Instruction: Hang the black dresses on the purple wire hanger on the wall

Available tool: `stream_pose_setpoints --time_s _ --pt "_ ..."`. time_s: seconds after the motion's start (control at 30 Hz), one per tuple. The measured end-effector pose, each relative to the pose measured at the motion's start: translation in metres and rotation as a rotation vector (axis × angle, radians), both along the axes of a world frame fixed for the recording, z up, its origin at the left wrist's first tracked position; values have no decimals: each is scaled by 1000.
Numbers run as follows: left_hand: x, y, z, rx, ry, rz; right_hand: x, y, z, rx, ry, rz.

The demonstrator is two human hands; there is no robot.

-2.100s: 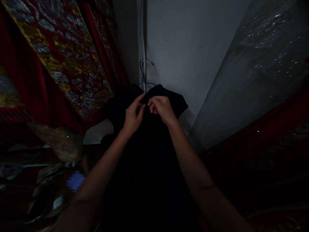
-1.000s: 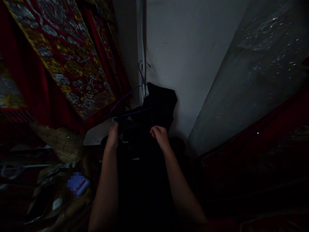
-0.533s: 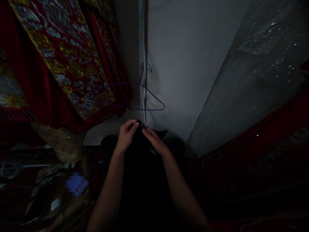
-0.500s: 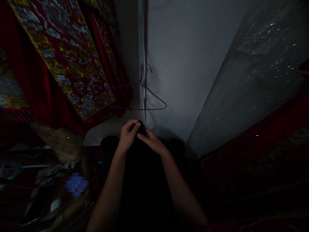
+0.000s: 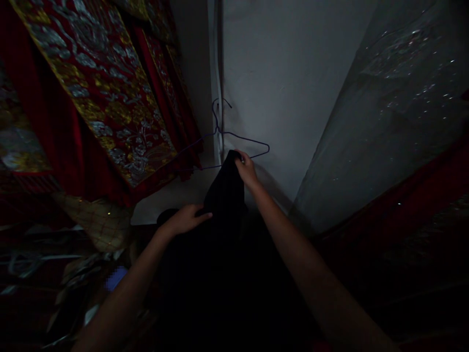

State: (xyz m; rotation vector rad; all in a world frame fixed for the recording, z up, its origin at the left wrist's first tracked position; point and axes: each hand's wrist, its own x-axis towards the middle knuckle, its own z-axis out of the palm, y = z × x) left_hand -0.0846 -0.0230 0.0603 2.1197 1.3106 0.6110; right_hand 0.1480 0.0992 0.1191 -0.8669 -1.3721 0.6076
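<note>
1. Garment [image 5: 223, 188]: black; shows in front of the grey wall [image 5: 289, 63], near the middle of the view. Rises to a peak at the top, overlapping the lower bar of the hanger [image 5: 252, 140] in view. Fades into the dark below; lower edge too dim to tell.
2. Red cloth [image 5: 95, 88]: hangs at the left, covered in gold and silver embroidery.
3. Plastic [image 5: 384, 107]: slants down the right side, clear and glinting.
4. Strip [image 5: 220, 83]: runs down beside the wall, narrow and white, crossing the hanger's neck in view.
5. Hanger: purple wire; spreads to both sides of the strip, with left end before the red cloth.
6. Right hand [image 5: 246, 168]: pinches the garment's peak between thumb and fingers, closed on the fabric.
7. Left hand [image 5: 185, 218]: sits lower, half open, thumb and fingers parted, at the garment's left edge. Cannot tell whether gripping.
8. Blue patch [image 5: 116, 278]: shows at lower left, blurred into squares; too unclear to name.
</note>
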Motion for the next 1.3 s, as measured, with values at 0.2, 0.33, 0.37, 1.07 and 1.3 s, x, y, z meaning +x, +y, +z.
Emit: stream_pose_setpoints --time_s 0.2,0.33,0.37,1.07,1.3 --pt "-47 5 19 -208 222 -100 28 16 -6 -110 -386 -72" --pt "-66 17 40 9 183 62 59 3 4 -2 -480 -144" --pt "-68 21 50 130 128 99 64 0 6 12 -486 -158" --pt "-33 73 145 818 -16 141 126 -13 31 365 -264 -371" --pt "-35 73 136 651 -138 161 151 -12 62 136 -362 -178"
